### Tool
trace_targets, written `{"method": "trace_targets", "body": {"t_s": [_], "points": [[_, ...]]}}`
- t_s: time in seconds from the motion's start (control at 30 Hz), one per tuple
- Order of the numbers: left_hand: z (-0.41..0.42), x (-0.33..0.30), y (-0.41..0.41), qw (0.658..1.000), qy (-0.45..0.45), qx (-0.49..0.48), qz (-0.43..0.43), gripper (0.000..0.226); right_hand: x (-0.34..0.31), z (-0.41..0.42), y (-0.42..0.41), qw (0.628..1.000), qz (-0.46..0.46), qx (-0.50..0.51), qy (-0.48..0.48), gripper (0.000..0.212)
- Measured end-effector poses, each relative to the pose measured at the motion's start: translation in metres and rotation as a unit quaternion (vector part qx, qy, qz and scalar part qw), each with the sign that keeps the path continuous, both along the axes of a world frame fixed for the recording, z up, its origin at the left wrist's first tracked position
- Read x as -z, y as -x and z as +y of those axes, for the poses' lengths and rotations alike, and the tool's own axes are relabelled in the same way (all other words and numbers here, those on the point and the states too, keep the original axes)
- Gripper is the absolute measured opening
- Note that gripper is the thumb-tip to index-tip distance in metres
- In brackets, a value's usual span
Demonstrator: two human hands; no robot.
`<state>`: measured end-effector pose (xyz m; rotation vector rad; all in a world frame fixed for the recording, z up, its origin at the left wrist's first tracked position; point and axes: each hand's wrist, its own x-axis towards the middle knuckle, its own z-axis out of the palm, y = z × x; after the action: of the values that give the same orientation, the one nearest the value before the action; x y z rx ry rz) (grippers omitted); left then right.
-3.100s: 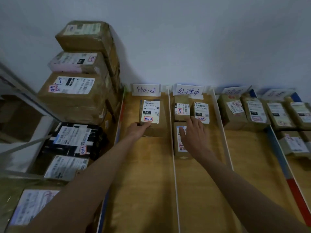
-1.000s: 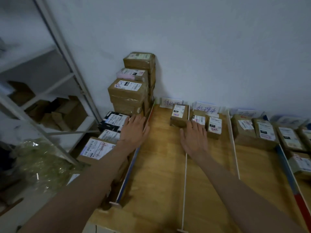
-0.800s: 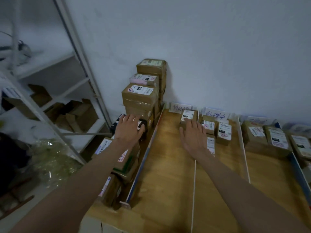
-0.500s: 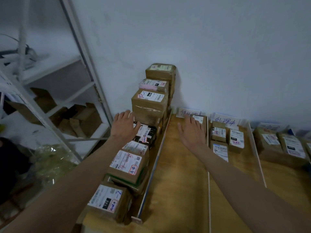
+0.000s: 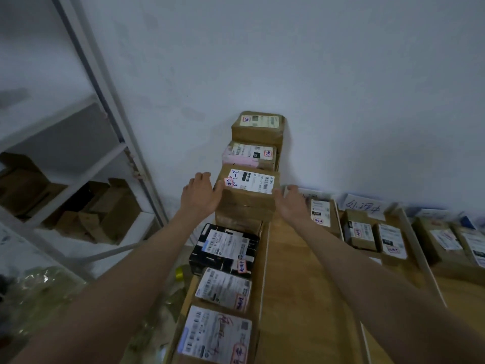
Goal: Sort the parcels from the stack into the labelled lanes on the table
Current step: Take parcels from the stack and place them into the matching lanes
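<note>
Cardboard parcel [image 5: 248, 195] with a white label is sitting third from the top of the stack [image 5: 256, 164] against the wall, just left of the wooden surface [image 5: 296, 279]. Left hand [image 5: 200, 197] is pressing its left side, fingers relaxed and straight; right hand [image 5: 292, 203] is flanking its right side, fingers straight, contact unclear. Two parcels are lying above it: a brown one [image 5: 258, 126] and a pink-edged one [image 5: 249, 155]. Three more are lying in front: one black box [image 5: 225, 249], two labelled ones [image 5: 223, 288] [image 5: 215, 334]. First lane is holding one parcel [image 5: 320, 212]; second lane is showing three parcels [image 5: 358, 232], under a handwritten lane label [image 5: 363, 204]. Metal shelf [image 5: 78, 143] is standing left, holding cartons.
</note>
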<state>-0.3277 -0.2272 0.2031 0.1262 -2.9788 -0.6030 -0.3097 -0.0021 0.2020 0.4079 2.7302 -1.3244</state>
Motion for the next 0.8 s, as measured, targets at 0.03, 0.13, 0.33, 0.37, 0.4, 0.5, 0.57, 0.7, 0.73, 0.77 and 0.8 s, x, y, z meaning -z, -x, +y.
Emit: {"method": "trace_targets", "body": {"t_s": [0.03, 0.13, 0.33, 0.37, 0.4, 0.5, 0.57, 0.7, 0.73, 0.77, 0.8], "points": [[0.002, 0.005, 0.006, 1.0, -0.024, -0.001, -0.017, 0.06, 0.003, -0.003, 0.006, 0.999, -0.017, 0.01, 0.029, 0.069], [0.009, 0.02, 0.016, 0.992, -0.118, -0.001, -0.046, 0.055, 0.013, -0.012, 0.016, 0.993, -0.053, 0.032, 0.1, 0.069], [0.011, 0.03, 0.003, 0.978, -0.207, -0.015, -0.029, 0.047, 0.013, -0.018, 0.013, 0.989, -0.034, 0.048, 0.133, 0.055], [0.011, 0.029, -0.002, 0.976, -0.215, -0.016, -0.029, 0.046, 0.011, -0.017, 0.011, 0.988, -0.022, 0.047, 0.144, 0.054], [0.013, 0.029, -0.008, 0.974, -0.224, -0.015, -0.026, 0.045, 0.008, -0.016, 0.008, 0.986, -0.009, 0.046, 0.159, 0.054], [0.02, 0.027, -0.037, 0.967, -0.251, -0.012, -0.033, 0.037, -0.002, -0.011, 0.004, 0.98, 0.031, 0.052, 0.189, 0.051], [0.02, 0.026, -0.054, 0.964, -0.263, -0.015, -0.044, 0.04, -0.01, -0.006, 0.003, 0.981, 0.038, 0.051, 0.185, 0.05], [0.001, 0.012, -0.069, 0.953, -0.293, -0.075, -0.013, 0.055, -0.019, 0.007, -0.002, 0.978, 0.007, -0.004, 0.208, 0.035], [-0.005, 0.006, -0.069, 0.951, -0.3, -0.077, -0.01, 0.06, -0.022, 0.011, -0.005, 0.977, 0.001, -0.019, 0.214, 0.032], [-0.01, 0.001, -0.07, 0.952, -0.299, -0.06, -0.031, 0.067, -0.024, 0.014, -0.008, 0.976, -0.006, -0.034, 0.216, 0.032], [-0.013, -0.005, -0.071, 0.952, -0.295, -0.029, -0.077, 0.077, -0.026, 0.018, -0.011, 0.976, -0.012, -0.048, 0.214, 0.033]]}}
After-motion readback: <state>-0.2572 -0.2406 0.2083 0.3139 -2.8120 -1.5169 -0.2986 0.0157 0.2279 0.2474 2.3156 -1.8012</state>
